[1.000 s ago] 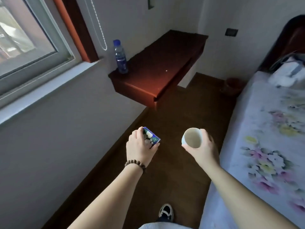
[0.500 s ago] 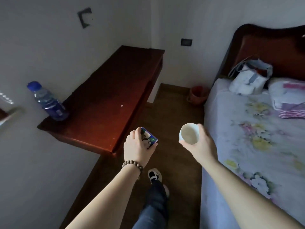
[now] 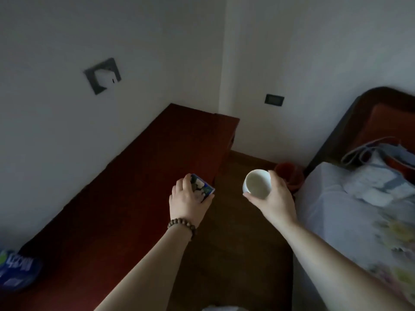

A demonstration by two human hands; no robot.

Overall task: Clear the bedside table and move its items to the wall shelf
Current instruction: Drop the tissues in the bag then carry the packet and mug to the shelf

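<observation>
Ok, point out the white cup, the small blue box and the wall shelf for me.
white cup (image 3: pixel 257 183), head view, on its pale inner wall.
small blue box (image 3: pixel 203 187), head view, on its printed top face.
wall shelf (image 3: pixel 139 187), head view, on its bare dark-red top.

One cup (image 3: pixel 257 184), one box (image 3: pixel 203 189) (one bottle (image 3: pixel 15 271))

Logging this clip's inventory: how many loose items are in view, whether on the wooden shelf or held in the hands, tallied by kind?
Water bottle, on the shelf: 1
White cup, in right hand: 1
Small blue box, in left hand: 1
Total: 3
</observation>
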